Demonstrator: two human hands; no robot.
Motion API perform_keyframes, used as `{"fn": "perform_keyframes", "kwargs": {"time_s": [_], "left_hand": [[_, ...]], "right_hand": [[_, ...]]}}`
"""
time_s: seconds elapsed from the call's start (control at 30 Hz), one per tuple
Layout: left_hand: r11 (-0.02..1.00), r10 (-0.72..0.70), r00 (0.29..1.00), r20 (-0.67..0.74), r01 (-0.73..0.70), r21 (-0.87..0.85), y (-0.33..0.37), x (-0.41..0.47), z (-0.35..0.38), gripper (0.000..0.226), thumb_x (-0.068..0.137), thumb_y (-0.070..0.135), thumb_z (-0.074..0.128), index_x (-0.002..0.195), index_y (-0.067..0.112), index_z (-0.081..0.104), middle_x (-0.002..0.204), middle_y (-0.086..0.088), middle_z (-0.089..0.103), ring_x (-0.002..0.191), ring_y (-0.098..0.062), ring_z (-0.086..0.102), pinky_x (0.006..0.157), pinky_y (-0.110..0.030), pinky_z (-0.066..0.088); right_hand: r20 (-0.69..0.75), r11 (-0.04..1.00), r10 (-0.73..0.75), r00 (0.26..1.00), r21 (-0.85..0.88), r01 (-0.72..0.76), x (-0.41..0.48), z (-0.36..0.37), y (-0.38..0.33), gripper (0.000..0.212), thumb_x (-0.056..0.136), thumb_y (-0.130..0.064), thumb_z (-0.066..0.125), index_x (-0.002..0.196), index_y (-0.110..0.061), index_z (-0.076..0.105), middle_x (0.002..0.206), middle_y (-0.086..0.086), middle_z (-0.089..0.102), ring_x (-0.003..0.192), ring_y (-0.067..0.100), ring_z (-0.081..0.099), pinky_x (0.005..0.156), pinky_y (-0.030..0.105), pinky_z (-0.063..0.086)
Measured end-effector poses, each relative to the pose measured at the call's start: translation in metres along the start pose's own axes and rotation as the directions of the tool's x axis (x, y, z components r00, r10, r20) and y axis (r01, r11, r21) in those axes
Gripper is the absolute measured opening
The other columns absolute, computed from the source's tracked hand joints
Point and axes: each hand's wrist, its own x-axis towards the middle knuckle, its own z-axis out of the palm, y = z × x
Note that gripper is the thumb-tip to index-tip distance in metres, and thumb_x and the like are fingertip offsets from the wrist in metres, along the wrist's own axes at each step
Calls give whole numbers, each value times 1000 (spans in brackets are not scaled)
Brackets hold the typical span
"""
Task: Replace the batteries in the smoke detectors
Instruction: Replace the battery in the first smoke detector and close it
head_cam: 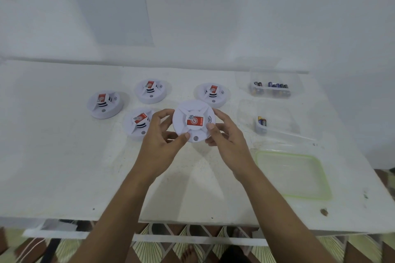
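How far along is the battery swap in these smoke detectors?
Done: nothing visibly finished; the near clear plastic tub holds a battery or two. In hand: left hand and right hand grip one round white smoke detector, seemingly unopened. Left: four matching detectors sit on the white table; the far clear tub holds more batteries.

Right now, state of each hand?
Left hand: grips the smoke detector at its left rim.
Right hand: grips its right rim.

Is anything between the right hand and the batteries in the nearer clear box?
Nothing visible does. The right hand grips the smoke detector with the left hand; only bare table lies between it and the nearer clear box.
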Motion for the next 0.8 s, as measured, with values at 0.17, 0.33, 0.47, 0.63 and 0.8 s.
{"fn": "perform_keyframes", "kwargs": {"time_s": [0.17, 0.33, 0.47, 0.63, 0.8], "left_hand": [[1000, 0, 1000, -21, 0, -13, 4, 1, 5, 58, 82, 21, 79, 127, 34, 44, 130, 15, 59, 96, -3, 70, 73, -17, 55], [1000, 4, 998, -55, -4, -3, 7, 3, 11, 57, 82, 22, 79, 127, 35, 45, 125, 22, 56, 97, 0, 68, 73, -12, 54], [1000, 13, 998, -62, -12, 19, 11, 5, 17, 56, 83, 22, 78, 126, 36, 45, 119, 31, 54, 96, 9, 65, 70, -7, 50], [998, 39, 997, -67, -35, 54, 16, 11, 20, 53, 83, 26, 78, 128, 33, 52, 120, 31, 57, 103, 4, 64, 73, -8, 50], [998, 28, 997, -73, -24, 51, 18, 15, 24, 53, 82, 30, 79, 129, 31, 54, 126, 24, 60, 95, 1, 69, 83, -21, 57]], "right_hand": [[10, 1000, 3, 1000, -5, -3, 6, -4, -3, 38, 103, -34, 55, 140, -41, 52, 115, -1, 70, 92, 10, 71, 79, 22, 58], [38, 1000, 9, 999, -5, -9, 11, -11, -6, 39, 103, -35, 53, 142, -41, 51, 115, -5, 71, 93, 8, 70, 80, 20, 57], [58, 999, 33, 998, -17, -32, 15, -19, -4, 41, 105, -34, 50, 145, -39, 47, 117, -6, 71, 97, 9, 71, 87, 25, 58], [72, 998, 38, 997, -46, -35, 22, -29, -5, 42, 106, -33, 48, 148, -37, 46, 118, -6, 72, 98, 9, 71, 94, 30, 56], [83, 996, 11, 996, -92, -3, 28, -37, -9, 40, 105, -33, 49, 146, -36, 47, 112, -7, 70, 91, 8, 71, 90, 30, 56]]}}
